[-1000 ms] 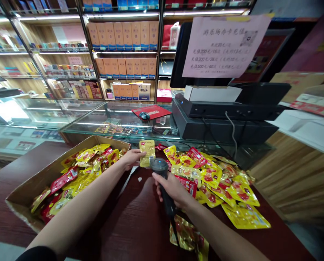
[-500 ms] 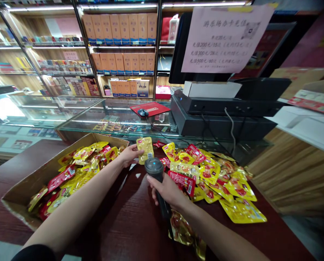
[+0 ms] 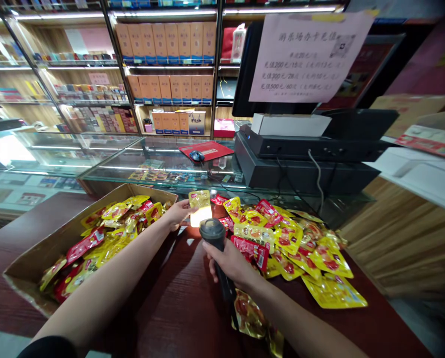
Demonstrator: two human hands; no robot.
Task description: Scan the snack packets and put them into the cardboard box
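My left hand (image 3: 178, 214) holds 1 yellow snack pouch (image 3: 200, 200) upright by its edge, and the lower part of it shines bright white. My right hand (image 3: 229, 263) grips a black handheld barcode scanner (image 3: 213, 236), its head very near the pouch and facing to it.

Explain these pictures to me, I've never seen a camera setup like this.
No machine here: these are a person's own bare hands, filmed by one camera worn on their head, looking forward and down, so the arms enter from the bottom of the picture. The left hand holds up a yellow foil snack packet. The right hand grips a black handheld barcode scanner, its head pointed toward the packet, which shows a bright glow. On the dark red wooden counter sit a brown cardboard box filled with similar packets and a loose heap of yellow and red packets.
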